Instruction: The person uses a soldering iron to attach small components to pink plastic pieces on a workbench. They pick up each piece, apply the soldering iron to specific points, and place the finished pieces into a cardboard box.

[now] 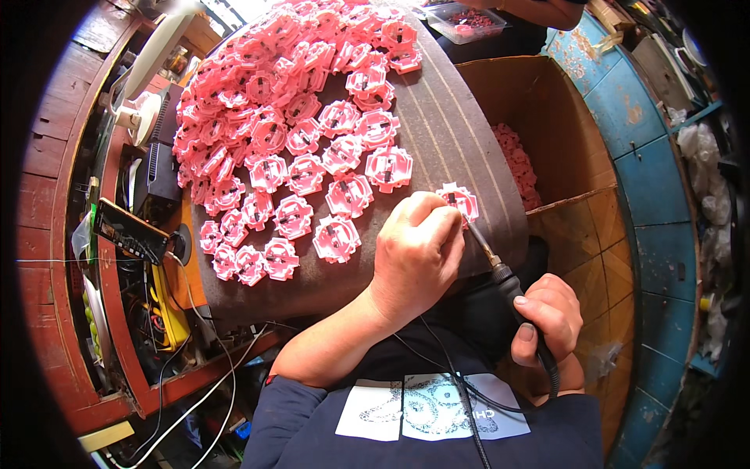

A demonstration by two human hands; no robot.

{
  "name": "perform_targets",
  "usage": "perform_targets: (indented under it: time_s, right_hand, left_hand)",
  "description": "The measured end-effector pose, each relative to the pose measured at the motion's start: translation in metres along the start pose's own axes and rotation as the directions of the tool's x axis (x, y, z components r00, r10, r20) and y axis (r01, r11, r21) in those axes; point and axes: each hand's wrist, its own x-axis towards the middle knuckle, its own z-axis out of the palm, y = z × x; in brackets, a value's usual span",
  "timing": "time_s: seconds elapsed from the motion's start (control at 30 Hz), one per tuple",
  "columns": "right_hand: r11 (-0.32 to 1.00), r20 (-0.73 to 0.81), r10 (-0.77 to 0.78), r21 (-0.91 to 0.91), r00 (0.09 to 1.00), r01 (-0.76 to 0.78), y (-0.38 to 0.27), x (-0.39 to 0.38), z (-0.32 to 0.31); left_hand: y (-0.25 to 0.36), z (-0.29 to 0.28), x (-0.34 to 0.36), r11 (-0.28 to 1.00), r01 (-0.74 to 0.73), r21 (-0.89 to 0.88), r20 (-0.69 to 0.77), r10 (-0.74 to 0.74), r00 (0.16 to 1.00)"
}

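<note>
My right hand [553, 316] grips the black handle of a soldering iron [505, 280]. The iron's metal tip reaches up to the edge of a single pink plastic part [459, 202] lying on a dark striped board. Next to that part, my left hand [418, 254] is closed in a pinch above the board; whatever its fingertips hold is hidden. The pink part has a notched outline and dark pieces at its middle. Many like it, such as one loose pink part [337, 239], lie in rows left of my hands, and a heap [242, 102] of them rises behind.
A cardboard box [547, 94] with more pink parts stands right of the board [437, 86]. Another person's arm [543, 9] is near a clear plastic tray [466, 23] at the top. A phone [129, 232] and cables sit left. The iron's cord [469, 406] crosses my lap.
</note>
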Motion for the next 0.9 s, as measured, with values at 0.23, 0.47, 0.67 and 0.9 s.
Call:
perform_targets:
  time_s: [0.23,0.47,0.67,0.9]
  right_hand:
    - [1.000,0.009,0.004,0.005,1.000,-0.004,0.0001,-0.0015,-0.0011]
    - [1.000,0.001,0.015,0.008,1.000,-0.015,-0.0022,-0.0010,-0.0026]
    - [1.000,-0.011,0.011,0.015,1.000,-0.011,0.0006,-0.0022,0.0005]
    - [1.000,-0.016,0.001,0.025,1.000,-0.001,0.0023,-0.0020,0.0018]
  left_hand:
    - [-0.0004,0.0011,-0.0009,1.000,-0.001,-0.001,-0.003,0.001,1.000]
    - [-0.0006,0.0003,-0.0007,1.000,0.000,-0.002,-0.005,0.000,1.000]
    - [-0.0002,0.0013,-0.0014,1.000,0.003,-0.012,-0.005,-0.003,1.000]
    - [-0.0002,0.0006,-0.0019,1.000,0.010,-0.005,-0.007,-0.010,1.000]
